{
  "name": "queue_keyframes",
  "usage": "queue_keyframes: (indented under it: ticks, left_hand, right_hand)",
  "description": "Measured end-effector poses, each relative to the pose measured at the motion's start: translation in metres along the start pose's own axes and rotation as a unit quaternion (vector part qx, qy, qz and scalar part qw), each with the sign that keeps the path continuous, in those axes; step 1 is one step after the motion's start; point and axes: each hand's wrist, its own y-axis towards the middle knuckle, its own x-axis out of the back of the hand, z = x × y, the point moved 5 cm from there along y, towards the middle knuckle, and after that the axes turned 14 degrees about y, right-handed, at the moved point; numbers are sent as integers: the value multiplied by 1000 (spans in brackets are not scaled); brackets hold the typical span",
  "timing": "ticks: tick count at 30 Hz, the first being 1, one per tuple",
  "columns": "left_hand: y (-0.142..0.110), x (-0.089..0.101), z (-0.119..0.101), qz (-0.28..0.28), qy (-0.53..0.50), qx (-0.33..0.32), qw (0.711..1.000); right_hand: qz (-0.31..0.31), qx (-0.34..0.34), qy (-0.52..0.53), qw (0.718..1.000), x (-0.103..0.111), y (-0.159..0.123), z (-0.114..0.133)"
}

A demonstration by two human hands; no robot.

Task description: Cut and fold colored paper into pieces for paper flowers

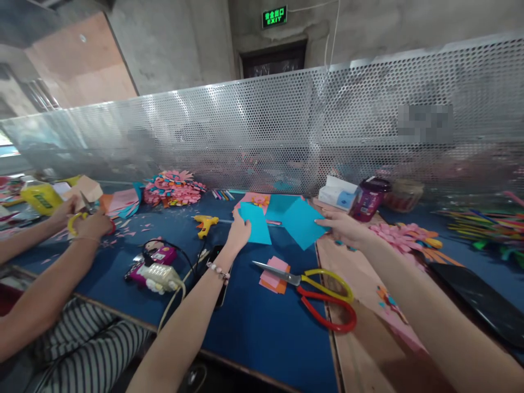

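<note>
Between the fingers of my left hand [238, 230] is a blue paper sheet [257, 224], gripped near its left edge. My right hand [344, 228] pinches another blue paper sheet [303, 225] by its right corner. The two sheets are apart at the front, and more blue paper [281, 206] lies behind them. Closer to me, scissors [301, 279] with one yellow and one red handle rest on the table. Their blades lie over small pink and orange paper squares [270, 281].
A yellow glue gun [205, 225] and a power strip [161, 275] with cords sit left. At far left, another person's hands [88, 224] hold scissors. A paper flower pile [174, 188], a tissue pack [338, 192], a purple jar [370, 199] and a black phone [475, 295] surround the work area.
</note>
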Motion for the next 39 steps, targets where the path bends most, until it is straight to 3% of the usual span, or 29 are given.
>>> queue_keyframes:
  ticks: [2,4,5,8,11,13,15,19,21,22,24,26,27,29,33,35,36,39]
  left_hand:
    - [-7,-1,-9,-3,65,-55,996]
    - [-17,6,-25,-75,111,-122,983]
    - [-23,7,-35,-79,111,-162,977]
    - [-39,0,-61,32,29,-254,966]
    - [-56,-13,-75,186,-55,-255,947]
    - [-62,-18,-79,232,-89,-245,937]
    - [-59,-17,-79,209,-100,-229,945]
    - [-32,5,-60,56,-84,-140,985]
    - [-17,17,-45,-8,-110,-89,990]
    - [-11,24,-37,-52,-123,-60,989]
    - [-3,34,-26,-119,-153,-21,981]
    - [0,37,-20,-141,-205,8,968]
    - [0,37,-20,-144,-233,19,962]
    - [-3,39,-22,-150,-283,34,947]
    - [-15,46,-30,-186,-328,43,925]
    - [-18,45,-32,-176,-331,43,926]
    - [-18,44,-32,-166,-331,42,928]
    - [-15,35,-30,-129,-327,40,935]
  right_hand:
    - [0,9,66,998,-5,-1,3]
    - [6,13,90,996,-14,-2,3]
    - [13,19,88,996,-20,-3,3]
    - [38,60,45,996,-39,-9,8]
    - [57,137,-15,989,-56,-18,22]
    - [69,179,-40,981,-65,-23,32]
    - [50,213,-50,975,-68,-24,38]
    - [-30,272,-158,949,-76,-13,28]
    - [21,287,-309,906,-96,-4,10]
    - [71,302,-383,870,-109,-1,0]
    - [106,341,-513,781,-130,5,-17]
    - [145,357,-586,712,-144,9,-27]
    - [162,355,-602,696,-147,12,-27]
    - [156,347,-591,712,-143,19,-15]
    - [-14,333,-428,840,-98,38,42]
    - [-93,302,-351,881,-70,46,62]
    - [-138,316,-330,879,-58,48,70]
    - [-181,421,-357,814,-41,47,74]
